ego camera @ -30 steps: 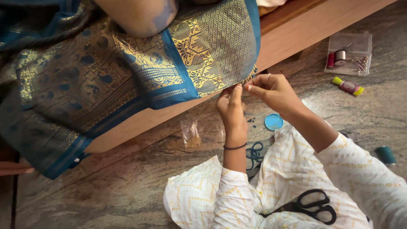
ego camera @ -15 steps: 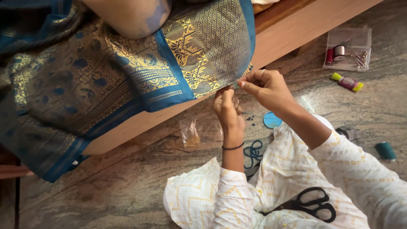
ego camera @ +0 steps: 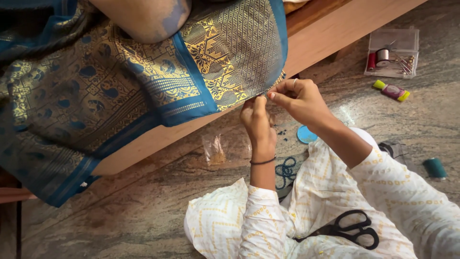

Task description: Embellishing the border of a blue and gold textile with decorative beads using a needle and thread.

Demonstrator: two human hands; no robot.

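Sitting on the stone floor (ego camera: 120,216), the person has black scissors (ego camera: 352,230) resting on the lap. Both hands meet at the lower corner of the blue-and-gold cloth (ego camera: 230,57), which hangs off a wooden bench (ego camera: 330,33). Left hand (ego camera: 258,122) is closed, pinching the cloth edge; right hand (ego camera: 299,98) is closed in a fingertip pinch beside it, probably on a needle or thread, too small to tell. Risk: a hard tug could drag the cloth off the bench, or a fingertip gets pricked. Farther right: clear sewing box (ego camera: 393,52), teal spool (ego camera: 435,168).
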